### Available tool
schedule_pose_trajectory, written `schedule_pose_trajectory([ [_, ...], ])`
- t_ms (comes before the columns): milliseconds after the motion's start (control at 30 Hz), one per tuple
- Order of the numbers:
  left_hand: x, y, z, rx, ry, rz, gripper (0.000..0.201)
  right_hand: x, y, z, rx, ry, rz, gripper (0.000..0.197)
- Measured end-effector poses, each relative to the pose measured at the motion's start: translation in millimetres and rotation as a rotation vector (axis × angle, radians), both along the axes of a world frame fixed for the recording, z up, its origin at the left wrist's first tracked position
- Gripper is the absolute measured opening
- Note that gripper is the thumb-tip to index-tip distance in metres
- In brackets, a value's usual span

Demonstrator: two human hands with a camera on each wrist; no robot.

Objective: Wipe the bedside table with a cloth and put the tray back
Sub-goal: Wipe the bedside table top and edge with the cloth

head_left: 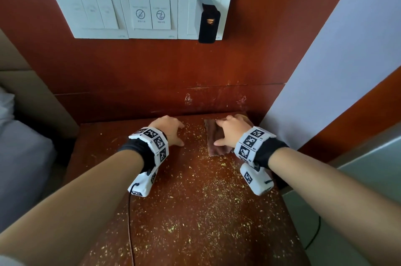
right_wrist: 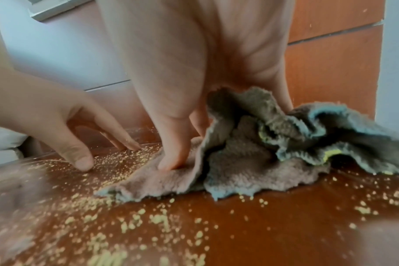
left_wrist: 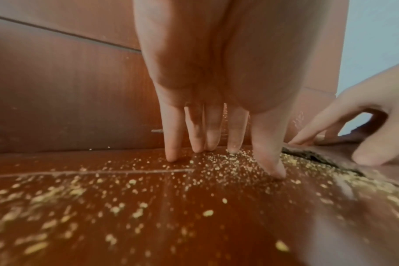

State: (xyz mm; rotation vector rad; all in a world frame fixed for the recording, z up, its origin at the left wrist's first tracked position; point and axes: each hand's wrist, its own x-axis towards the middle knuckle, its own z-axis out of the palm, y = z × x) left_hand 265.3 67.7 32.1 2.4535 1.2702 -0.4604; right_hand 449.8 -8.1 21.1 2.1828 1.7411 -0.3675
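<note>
My right hand (head_left: 230, 133) presses flat on the brown cloth (head_left: 214, 142) at the back of the bedside table (head_left: 195, 211). My left hand (head_left: 170, 130), fingers spread, touches the crumbs (head_left: 208, 192) beside the cloth.

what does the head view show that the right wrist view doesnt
Only the head view shows the switch panels on the wall, the black plug-in device in the socket, the bed at the left, and both wristbands.

Only the right wrist view shows the cloth bunched into folds with a bluish edge, and the right hand's thumb pressing it down.

Both show the left hand with fingertips on the bedside table, the right hand on the cloth, and yellow crumbs scattered over the wood. No tray appears in either.
</note>
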Motion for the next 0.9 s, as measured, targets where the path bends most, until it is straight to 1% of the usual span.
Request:
schedule_pose_trajectory([
  [200,-2.1,-2.6,-4.1,0.034,-0.009,-0.023,0.071,5.9,10.4,-7.1,0.037,0.019,-0.004,0.074],
  [333,-1.7,0.2,-6.0,0.030,-0.011,-0.024,0.071,9.8,17.9,-6.5,0.036,0.003,-0.011,0.073],
  [500,0.9,1.8,-4.2,0.008,0.025,-0.047,0.072,12.2,22.4,-4.6,0.013,-0.007,-0.022,0.075],
  [733,0.3,4.7,-4.7,0.012,0.038,-0.093,0.068,9.4,17.0,-5.1,0.011,0.015,-0.064,0.076],
  [900,-1.5,5.8,-8.1,0.023,0.033,-0.124,0.066,4.2,-1.2,-4.9,0.006,0.027,-0.124,0.076],
])
